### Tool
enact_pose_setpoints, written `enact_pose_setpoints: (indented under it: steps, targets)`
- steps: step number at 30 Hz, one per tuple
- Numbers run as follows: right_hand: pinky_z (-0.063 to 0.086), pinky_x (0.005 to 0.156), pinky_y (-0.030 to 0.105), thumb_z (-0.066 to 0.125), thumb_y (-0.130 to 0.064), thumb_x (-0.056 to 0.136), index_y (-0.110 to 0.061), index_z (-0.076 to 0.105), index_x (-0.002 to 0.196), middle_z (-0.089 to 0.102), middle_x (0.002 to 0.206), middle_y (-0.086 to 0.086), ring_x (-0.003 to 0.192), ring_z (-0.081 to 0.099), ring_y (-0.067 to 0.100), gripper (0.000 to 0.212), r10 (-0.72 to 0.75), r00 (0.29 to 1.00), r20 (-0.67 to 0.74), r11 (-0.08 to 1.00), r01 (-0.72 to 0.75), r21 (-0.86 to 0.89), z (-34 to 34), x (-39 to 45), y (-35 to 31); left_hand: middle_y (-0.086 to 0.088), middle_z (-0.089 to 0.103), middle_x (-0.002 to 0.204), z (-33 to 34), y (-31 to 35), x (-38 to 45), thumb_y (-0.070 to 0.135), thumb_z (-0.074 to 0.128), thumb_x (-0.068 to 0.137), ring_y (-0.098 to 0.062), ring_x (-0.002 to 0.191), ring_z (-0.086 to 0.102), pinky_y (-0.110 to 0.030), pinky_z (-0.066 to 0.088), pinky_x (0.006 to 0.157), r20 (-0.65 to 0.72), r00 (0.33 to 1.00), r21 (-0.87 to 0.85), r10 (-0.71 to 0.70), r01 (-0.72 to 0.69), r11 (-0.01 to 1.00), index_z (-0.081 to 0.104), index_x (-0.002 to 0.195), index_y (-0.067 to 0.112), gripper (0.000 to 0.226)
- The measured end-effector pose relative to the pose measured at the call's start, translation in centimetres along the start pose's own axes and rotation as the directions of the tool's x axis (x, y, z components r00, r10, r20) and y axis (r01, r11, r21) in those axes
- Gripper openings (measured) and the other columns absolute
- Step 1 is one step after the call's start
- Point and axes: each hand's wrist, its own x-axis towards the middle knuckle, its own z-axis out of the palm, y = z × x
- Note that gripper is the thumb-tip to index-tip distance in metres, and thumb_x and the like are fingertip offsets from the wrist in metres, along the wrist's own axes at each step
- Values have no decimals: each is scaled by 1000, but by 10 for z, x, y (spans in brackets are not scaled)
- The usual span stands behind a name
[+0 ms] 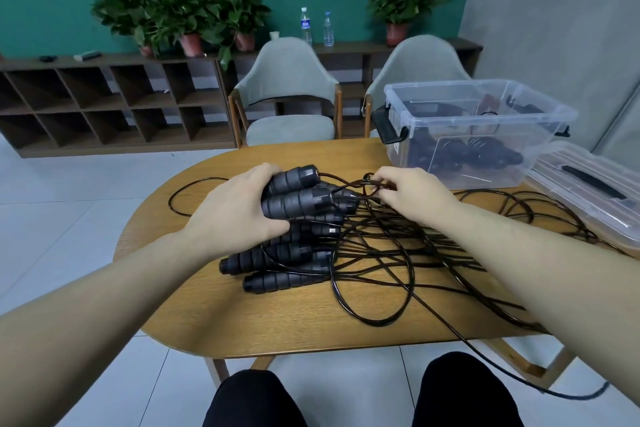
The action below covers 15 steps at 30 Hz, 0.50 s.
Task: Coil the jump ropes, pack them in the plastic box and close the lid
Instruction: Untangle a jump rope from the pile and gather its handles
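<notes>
Left hand (239, 208) grips two handles (298, 189) to anchor them; right hand (408, 194) pinches the rope (360, 184), teasing it from the tangle.

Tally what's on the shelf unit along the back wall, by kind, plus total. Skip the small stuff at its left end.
Potted plants: 4 (first, last)
Water bottles: 2 ()
Small pale cup: 1
Total: 7
</notes>
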Motion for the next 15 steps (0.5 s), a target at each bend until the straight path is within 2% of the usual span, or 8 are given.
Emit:
enact_pose_setpoints:
  steps: [2, 4, 8, 10, 12, 15]
  targets:
    - [55, 78, 31, 53, -29, 100, -31, 62, 122, 74, 87, -7, 82, 66, 10, 23, 18, 1000, 15, 995, -20, 103, -3, 3, 8, 14, 55, 102, 0, -7, -2, 33, 73, 73, -16, 91, 53, -33, 41, 72, 2, 1000, 52, -13, 13, 999, 46, 130, 29, 63]
    - [53, 72, 24, 55, -26, 100, -28, 62, 126, 71, 75, -8, 74, 66, 5, 27, 39, 999, 15, 981, -41, 188, -7, 5, 17, 12, 55, 105, 2, -15, -3, 34, 73, 73, -16, 93, 54, -35, 44, 75, 22, 999, 97, -34, 32, 995, 45, 132, 29, 66]
    - [48, 61, 17, 59, -25, 99, -29, 52, 140, 64, 67, -6, 61, 62, 13, 41, 17, 999, 39, 947, -28, 319, -18, 4, 28, 13, 55, 113, 7, -34, -9, 50, 62, 69, -19, 104, 56, -39, 48, 84, 130, 991, 202, -43, 16, 979, 36, 141, 38, 77]
    - [43, 56, 16, 57, -27, 100, -28, 53, 139, 58, 72, -10, 60, 56, 12, 39, 48, 999, 19, 931, -52, 360, -21, 6, 32, 14, 55, 117, 8, -41, -14, 56, 54, 68, -19, 106, 56, -39, 48, 86, 172, 985, 242, -25, -17, 970, 30, 145, 44, 81]
    - [39, 55, 11, 52, -26, 103, -25, 55, 135, 58, 85, -10, 68, 55, 5, 33, 92, 995, -43, 921, -69, 383, -23, 9, 36, 16, 55, 115, 9, -45, -17, 58, 51, 68, -17, 106, 57, -41, 47, 88, 180, 984, 263, 6, -54, 963, 30, 143, 46, 79]
    - [36, 58, 13, 47, -21, 105, -22, 53, 132, 56, 99, -2, 77, 50, 3, 28, 140, 987, -84, 916, -97, 390, -22, 14, 39, 20, 54, 109, 8, -49, -22, 53, 57, 70, -11, 104, 56, -43, 42, 94, 188, 981, 215, 51, -92, 972, 34, 138, 45, 72]
